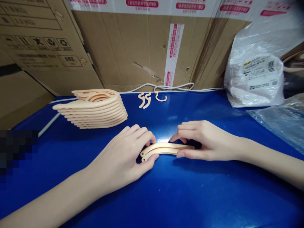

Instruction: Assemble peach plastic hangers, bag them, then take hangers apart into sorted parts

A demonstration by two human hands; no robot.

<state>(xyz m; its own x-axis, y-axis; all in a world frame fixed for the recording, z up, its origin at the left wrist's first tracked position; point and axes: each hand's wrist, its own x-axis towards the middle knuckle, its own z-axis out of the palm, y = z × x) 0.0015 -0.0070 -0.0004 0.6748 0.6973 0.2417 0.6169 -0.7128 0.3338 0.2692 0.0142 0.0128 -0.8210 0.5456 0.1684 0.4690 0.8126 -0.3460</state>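
Two cream plastic hanger arms (pixel 163 148), slim and curved, lie side by side in front of me, each with a small hole at its left end. My left hand (pixel 133 152) pinches their left ends, thumb on the near side and fingers on the far side. At their right ends, my right hand (pixel 199 139) closes around them with its thumb against the near edge; its palm hides the tips. Behind my hands lie three loose cream hanger hooks, one of them a curved hook (pixel 161 97) set a little apart on the right.
A stack of cream hangers (pixel 99 110) stands at the left on the blue table (pixel 161 196). Cardboard boxes (pixel 133 47) line the back, with a white cable (pixel 175 87) along their foot. A clear plastic bag (pixel 254 79) with labelled contents sits at right.
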